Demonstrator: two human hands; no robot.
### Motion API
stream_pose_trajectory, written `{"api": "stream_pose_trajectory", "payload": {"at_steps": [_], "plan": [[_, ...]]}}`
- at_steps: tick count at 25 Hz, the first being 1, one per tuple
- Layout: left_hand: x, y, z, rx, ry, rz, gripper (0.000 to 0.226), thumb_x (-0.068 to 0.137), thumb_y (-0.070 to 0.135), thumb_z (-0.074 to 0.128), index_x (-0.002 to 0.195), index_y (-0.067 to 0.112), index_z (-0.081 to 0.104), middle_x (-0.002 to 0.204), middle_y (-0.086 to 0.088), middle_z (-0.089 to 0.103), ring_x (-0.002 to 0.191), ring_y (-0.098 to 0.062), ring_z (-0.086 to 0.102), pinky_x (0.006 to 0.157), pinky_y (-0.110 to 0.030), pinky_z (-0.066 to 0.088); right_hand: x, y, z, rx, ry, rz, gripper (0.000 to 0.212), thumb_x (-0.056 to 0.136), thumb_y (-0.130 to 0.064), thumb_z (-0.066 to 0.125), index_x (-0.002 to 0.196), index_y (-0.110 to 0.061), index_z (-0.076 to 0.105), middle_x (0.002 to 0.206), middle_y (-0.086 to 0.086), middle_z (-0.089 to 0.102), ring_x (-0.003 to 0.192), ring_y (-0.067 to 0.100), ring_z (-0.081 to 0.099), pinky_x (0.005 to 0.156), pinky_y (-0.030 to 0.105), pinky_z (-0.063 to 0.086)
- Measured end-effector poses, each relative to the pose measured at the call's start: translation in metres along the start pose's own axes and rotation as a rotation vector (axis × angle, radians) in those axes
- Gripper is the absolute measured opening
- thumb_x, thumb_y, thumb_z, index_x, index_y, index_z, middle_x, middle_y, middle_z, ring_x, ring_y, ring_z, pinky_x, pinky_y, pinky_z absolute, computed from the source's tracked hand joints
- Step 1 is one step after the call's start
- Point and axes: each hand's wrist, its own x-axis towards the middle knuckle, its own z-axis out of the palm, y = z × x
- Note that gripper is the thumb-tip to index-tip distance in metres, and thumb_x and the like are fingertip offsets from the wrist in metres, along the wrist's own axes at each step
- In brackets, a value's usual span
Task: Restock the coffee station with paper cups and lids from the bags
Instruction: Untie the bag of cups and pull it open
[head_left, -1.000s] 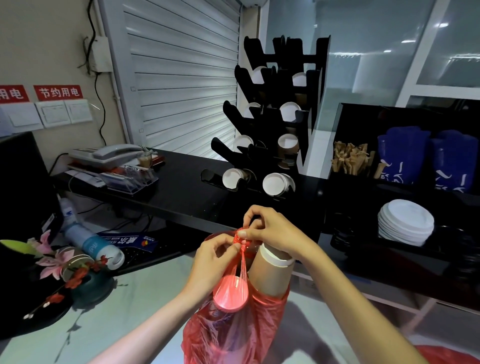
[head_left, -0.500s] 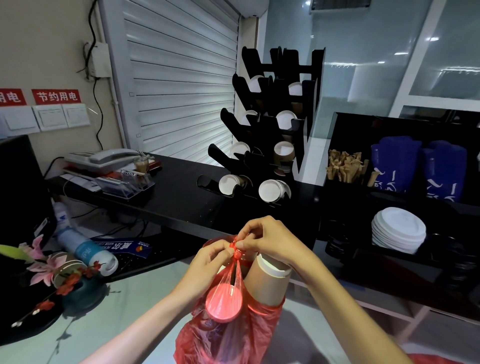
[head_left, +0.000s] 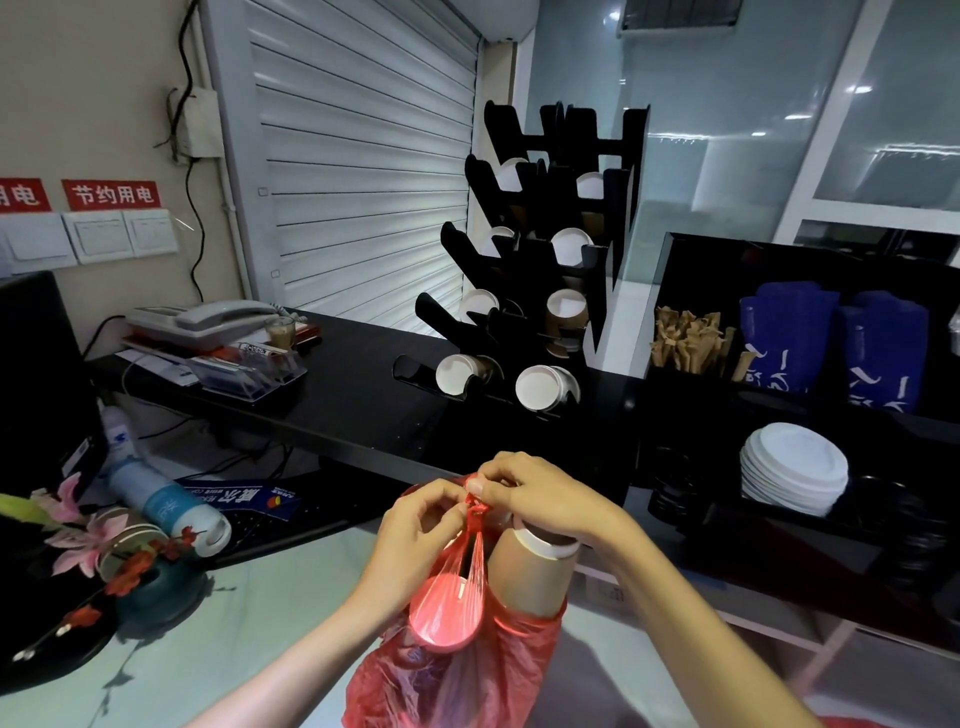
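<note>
1. Black counter (head_left: 363, 395) runs across the back, closed roller shutter (head_left: 353, 171) behind it, pale desk surface (head_left: 270, 613) in front of you.
2. Your left hand (head_left: 415, 535) pinches the knot (head_left: 477, 508) of the red plastic bag (head_left: 467, 680) from the left, fingers curled on the twisted plastic.
3. Your right hand (head_left: 540, 496) pinches the same knot from the right and above, thumb and fingertips closed on it. Both hands touch at the knot.
4. Bag sits low centre, knot still tied. Handles stretch down from the knot over a round pinkish shape (head_left: 447, 613); probably a stack of lids seen through the plastic, can't confirm.
5. Stack of brown paper cups (head_left: 530, 577) pokes out of the bag mouth just right of the knot, white rim up, directly under your right wrist.
6. Black tiered cup rack (head_left: 545, 270) stands on the counter beyond your hands, several slots holding cups with white bottoms facing you.
7. Right side: stack of white lids (head_left: 795, 467) in a black organiser (head_left: 675, 260), wooden stirrers (head_left: 691, 338) and blue sleeves (head_left: 831, 338) above it.
8. Left side: grey desk phone (head_left: 202, 317) on the counter, a bottle lying on its side (head_left: 156, 499), pink flowers (head_left: 78, 525) near the edge.
</note>
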Motion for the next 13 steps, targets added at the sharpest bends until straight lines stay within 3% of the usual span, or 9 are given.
{"api": "stream_pose_trajectory", "payload": {"at_steps": [3,5,7,9,13], "plan": [[0.005,0.003,-0.002,-0.098,-0.041,-0.068,0.016,0.096,0.021,0.061,0.088,0.027,0.073,0.090,-0.006,0.073,0.085,-0.017,0.068,0.082,-0.032,0.052,-0.002,0.003,-0.001,0.153,0.007,0.002,0.026,0.089,-0.037,0.072,0.083,-0.013,0.067,0.087,0.008,0.073,0.080,0.021,0.072,0.079,0.036,0.057],[0.006,0.001,-0.005,-0.140,-0.069,-0.097,0.015,0.091,0.034,0.060,0.091,0.025,0.072,0.092,-0.009,0.072,0.088,-0.024,0.067,0.085,-0.037,0.052,0.000,0.007,-0.004,0.224,0.022,0.002,0.021,0.083,-0.032,0.079,0.081,-0.016,0.067,0.084,0.005,0.072,0.079,0.018,0.072,0.078,0.034,0.058],[0.003,0.000,-0.007,-0.153,-0.101,-0.091,0.027,0.089,0.047,0.059,0.095,0.023,0.070,0.095,-0.010,0.071,0.092,-0.028,0.067,0.088,-0.043,0.051,0.002,0.010,-0.005,0.258,0.045,-0.006,0.016,0.082,-0.023,0.081,0.080,-0.017,0.067,0.078,-0.003,0.069,0.075,0.008,0.068,0.073,0.024,0.056],[0.000,-0.002,-0.009,-0.130,-0.125,-0.089,0.031,0.089,0.052,0.057,0.096,0.023,0.065,0.095,-0.008,0.069,0.090,-0.025,0.065,0.087,-0.048,0.050,0.002,0.009,-0.003,0.282,0.114,0.005,0.013,0.081,-0.014,0.080,0.081,-0.016,0.067,0.076,-0.006,0.067,0.072,0.002,0.065,0.072,0.019,0.052],[-0.006,0.003,-0.016,-0.151,-0.244,-0.148,0.029,0.090,0.050,0.061,0.094,0.022,0.058,0.087,0.005,0.064,0.080,-0.009,0.058,0.076,-0.033,0.045,0.005,0.011,0.004,0.277,0.208,-0.003,0.006,0.085,-0.012,0.076,0.085,-0.012,0.069,0.080,0.002,0.071,0.077,0.013,0.070,0.077,0.026,0.057]]}}
